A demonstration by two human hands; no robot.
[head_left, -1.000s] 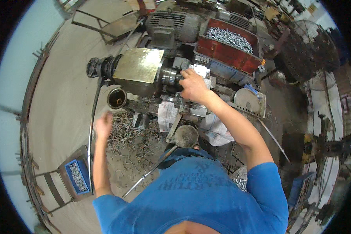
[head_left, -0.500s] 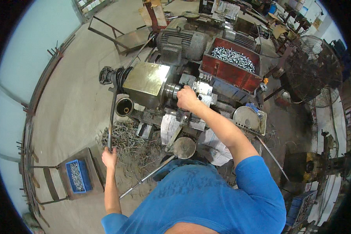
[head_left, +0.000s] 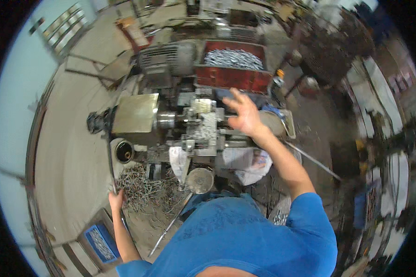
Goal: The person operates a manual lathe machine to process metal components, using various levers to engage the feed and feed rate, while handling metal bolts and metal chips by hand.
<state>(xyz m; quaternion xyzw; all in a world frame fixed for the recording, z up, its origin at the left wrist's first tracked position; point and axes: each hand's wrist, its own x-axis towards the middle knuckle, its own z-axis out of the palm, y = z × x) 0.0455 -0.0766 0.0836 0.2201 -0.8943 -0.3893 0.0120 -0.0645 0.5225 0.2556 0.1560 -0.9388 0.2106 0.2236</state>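
Note:
My left hand (head_left: 116, 199) is wrapped round the lower end of a long metal lever (head_left: 110, 157), which rises to the left end of the lathe. My right hand (head_left: 245, 115) hovers over the right part of the machine with its fingers spread, and nothing shows in it. To its left are the lathe's chuck (head_left: 167, 120) and the metal tool slide (head_left: 207, 127), both slightly blurred. A brass-coloured cover plate (head_left: 135, 113) tops the headstock beside the chuck. Just beyond my right hand stands a red bin (head_left: 231, 78) full of small shiny metal parts.
Wiry metal scrap (head_left: 141, 189) lies heaped on the floor below the machine. A blue crate (head_left: 101, 243) of small parts sits at lower left. A large fan (head_left: 333, 46) stands at far right. A round stool-like disc (head_left: 200, 180) is close in front of my body.
My right hand has left the chuck, moved right and opened. My left hand still grips the lever, which now hangs a little differently. The whole view has shifted and turned.

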